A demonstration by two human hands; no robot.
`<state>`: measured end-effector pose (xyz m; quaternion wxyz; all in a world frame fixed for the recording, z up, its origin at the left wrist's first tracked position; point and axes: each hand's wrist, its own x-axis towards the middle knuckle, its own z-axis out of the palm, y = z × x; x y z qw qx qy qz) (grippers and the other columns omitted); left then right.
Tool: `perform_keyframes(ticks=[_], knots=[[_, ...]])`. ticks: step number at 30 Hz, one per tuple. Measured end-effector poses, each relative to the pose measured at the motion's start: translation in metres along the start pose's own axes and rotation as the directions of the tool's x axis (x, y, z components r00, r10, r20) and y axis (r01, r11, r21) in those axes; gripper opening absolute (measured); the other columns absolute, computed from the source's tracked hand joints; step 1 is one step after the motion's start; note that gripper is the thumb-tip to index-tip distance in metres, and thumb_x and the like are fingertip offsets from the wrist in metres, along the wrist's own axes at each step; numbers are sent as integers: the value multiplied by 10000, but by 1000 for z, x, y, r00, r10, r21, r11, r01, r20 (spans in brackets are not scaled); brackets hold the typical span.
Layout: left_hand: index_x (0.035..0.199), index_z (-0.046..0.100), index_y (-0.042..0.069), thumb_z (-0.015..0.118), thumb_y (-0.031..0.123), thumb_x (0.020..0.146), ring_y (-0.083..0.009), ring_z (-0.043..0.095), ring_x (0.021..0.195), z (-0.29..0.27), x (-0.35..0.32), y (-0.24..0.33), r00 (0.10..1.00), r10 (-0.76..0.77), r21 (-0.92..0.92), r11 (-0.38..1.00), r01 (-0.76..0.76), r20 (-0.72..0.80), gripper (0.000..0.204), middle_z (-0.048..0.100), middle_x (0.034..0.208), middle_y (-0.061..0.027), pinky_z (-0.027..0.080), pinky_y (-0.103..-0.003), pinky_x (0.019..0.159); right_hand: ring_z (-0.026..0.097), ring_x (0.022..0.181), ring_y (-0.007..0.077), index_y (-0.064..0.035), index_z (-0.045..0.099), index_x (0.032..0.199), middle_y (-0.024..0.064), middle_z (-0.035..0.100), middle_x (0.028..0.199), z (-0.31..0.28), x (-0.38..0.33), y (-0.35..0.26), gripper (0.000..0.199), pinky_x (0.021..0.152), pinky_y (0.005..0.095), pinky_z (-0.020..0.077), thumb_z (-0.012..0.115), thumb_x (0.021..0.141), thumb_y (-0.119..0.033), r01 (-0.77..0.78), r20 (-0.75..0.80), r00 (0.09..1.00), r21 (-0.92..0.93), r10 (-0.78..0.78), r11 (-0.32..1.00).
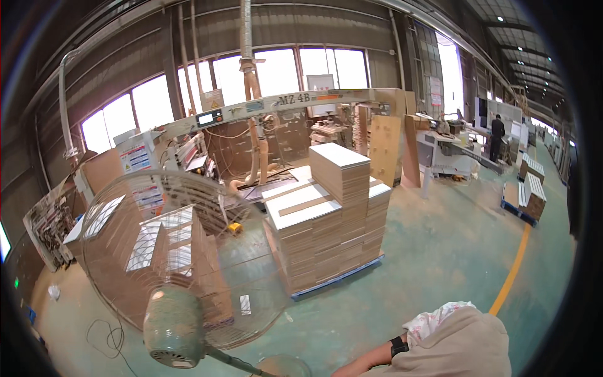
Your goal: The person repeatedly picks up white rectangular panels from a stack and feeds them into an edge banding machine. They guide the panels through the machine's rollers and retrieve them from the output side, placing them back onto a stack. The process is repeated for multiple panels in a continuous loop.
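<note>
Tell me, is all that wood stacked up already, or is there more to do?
Done, it seems: a tall stack of white-topped boards sits on a blue pallet, and more boards are piled farther off. In hand: nothing. Only a forearm with a black wrist band shows, the hand hidden behind a pale cloth. Left: can't tell; the drilling machine behind has nobody at it, and the floor fan stands nearby.

A forearm with a black wristband point(397, 346) enters from the lower edge, its hand cut off by the frame; the other arm is hidden under a beige garment point(461, 349). A pedestal fan point(173, 327) stands in front, its wire guard veiling the panel stacks point(164, 251) behind and its base cropped at the bottom. A distant worker point(497, 133) by the machines is too small to make out. Wall notices are illegible.
</note>
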<state>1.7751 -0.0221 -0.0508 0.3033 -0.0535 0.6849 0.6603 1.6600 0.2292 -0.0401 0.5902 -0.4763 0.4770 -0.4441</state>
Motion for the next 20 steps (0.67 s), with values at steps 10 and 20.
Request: perform_keyframes(ticks=[10,20], knots=[[1009,586,14,516,275,889,-155,546,850,158,80,95,987,-19,-4,1000,20,162,295,609,919,-68,441,-293,747,521,886,123,-39,588,1037,49,605,946,-2,-176,-42,262,764,292,436,565,862,-234,-117,-196,960,365,199,924],[840,604,44,542,277,885,-60,478,634,241,166,208,982,112,-19,994,-111,155,246,554,682,32,393,-222,557,469,731,142,-51,520,1048,48,549,786,-54,-286,-21,306,653,320,412,575,845,-272,-18,-295,954,-220,-49,975]])
